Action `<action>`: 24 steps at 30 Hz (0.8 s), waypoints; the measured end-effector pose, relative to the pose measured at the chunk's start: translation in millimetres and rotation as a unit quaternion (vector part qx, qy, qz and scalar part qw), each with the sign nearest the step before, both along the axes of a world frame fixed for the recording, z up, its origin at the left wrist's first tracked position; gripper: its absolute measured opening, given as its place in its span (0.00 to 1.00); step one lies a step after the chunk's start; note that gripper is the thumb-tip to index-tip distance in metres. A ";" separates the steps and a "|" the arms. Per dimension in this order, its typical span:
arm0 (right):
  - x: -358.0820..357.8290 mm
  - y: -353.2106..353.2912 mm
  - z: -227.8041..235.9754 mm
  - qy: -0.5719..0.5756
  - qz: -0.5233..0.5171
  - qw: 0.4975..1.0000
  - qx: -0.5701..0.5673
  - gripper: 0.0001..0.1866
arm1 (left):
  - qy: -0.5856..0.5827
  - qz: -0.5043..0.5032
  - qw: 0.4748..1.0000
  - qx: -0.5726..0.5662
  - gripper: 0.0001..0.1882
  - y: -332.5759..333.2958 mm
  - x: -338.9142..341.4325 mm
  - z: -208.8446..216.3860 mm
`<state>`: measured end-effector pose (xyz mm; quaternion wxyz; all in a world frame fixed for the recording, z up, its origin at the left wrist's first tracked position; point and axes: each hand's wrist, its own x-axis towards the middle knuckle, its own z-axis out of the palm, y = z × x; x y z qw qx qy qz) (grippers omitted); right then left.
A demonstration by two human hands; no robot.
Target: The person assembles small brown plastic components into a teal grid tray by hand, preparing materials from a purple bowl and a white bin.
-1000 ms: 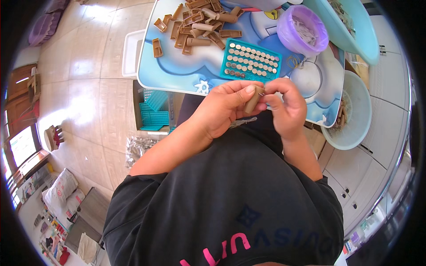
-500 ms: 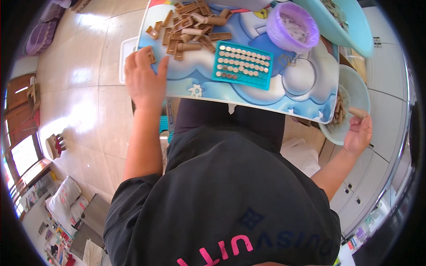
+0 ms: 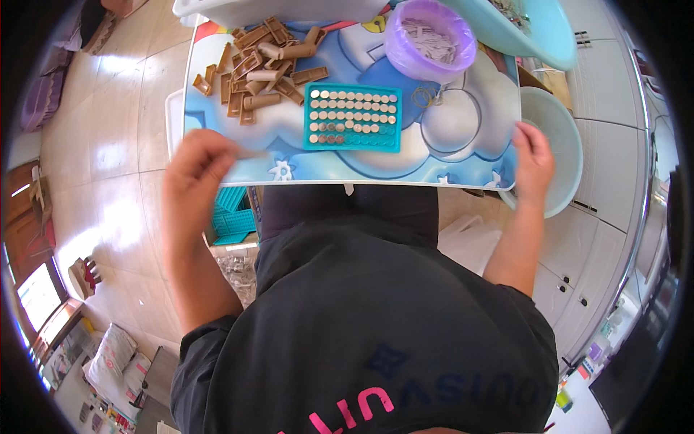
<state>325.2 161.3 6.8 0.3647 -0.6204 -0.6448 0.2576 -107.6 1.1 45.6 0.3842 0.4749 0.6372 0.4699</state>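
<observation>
My left hand (image 3: 199, 168) is over the table's near left corner, its fingers closed in a pinch. A thin, pale, motion-smeared shape shows at its fingertips, too blurred to name. My right hand (image 3: 533, 155) is at the table's right edge with its fingers bent together, and anything between them is hidden. On the table lies a teal tray (image 3: 353, 150) with rows of small round silvery pieces, some darker in the nearest rows. Left of it is a loose pile of brown, trough-shaped half-tubes (image 3: 264, 72).
A lilac-lined bowl (image 3: 394, 58) of pale strips stands beyond the tray, near a thin ring (image 3: 425, 96). Light-blue basins stand at the far right (image 3: 557, 43) and beside the table (image 3: 571, 152). Teal trays (image 3: 233, 220) are below the near left edge.
My right hand has come from above the basin to the table edge; the brown tube it held no longer shows. My left hand has drawn nearer, away from the pile. The whole view has shifted.
</observation>
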 end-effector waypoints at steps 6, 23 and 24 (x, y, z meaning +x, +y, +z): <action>-105.3 12.3 1.6 -0.235 0.099 0.965 -0.066 0.18 | -0.102 -0.402 0.909 -0.034 0.08 13.0 62.3 21.0; -65.9 -50.7 26.6 0.269 0.115 0.932 -0.213 0.06 | -0.519 -0.091 0.808 -0.264 0.19 45.9 111.8 -25.9; -67.8 -56.7 28.1 0.272 0.116 0.931 -0.217 0.06 | -0.534 -0.120 0.792 -0.270 0.21 47.2 114.4 -26.6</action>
